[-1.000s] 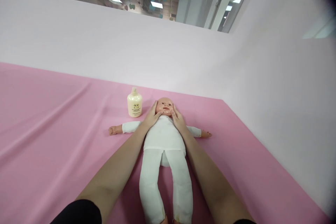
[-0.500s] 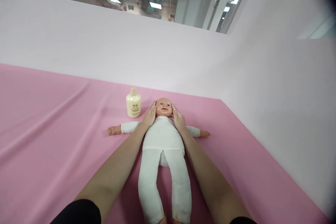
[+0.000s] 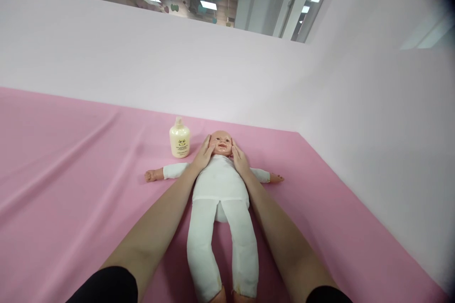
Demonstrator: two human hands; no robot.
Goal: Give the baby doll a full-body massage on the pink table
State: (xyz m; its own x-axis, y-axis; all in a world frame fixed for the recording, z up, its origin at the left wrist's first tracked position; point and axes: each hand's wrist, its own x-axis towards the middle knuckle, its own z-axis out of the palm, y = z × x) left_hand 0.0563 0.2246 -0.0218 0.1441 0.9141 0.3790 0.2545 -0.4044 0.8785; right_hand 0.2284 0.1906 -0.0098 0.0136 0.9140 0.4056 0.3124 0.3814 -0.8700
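Both hands (flat) against doll's (image 3: 221, 184) cheeks

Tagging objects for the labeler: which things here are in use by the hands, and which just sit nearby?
In use:
- baby doll, on its back, arms spread
- left hand, on one side of the doll's head
- right hand, on the other side

Just nearby:
- cream bottle, upright beside the doll's head, untouched
- pink cloth underneath

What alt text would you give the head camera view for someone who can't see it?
Two bare hands, left hand and right hand, cup the cheeks of a baby doll lying face up on a pink sheet. A cream lotion bottle stands beside its head.
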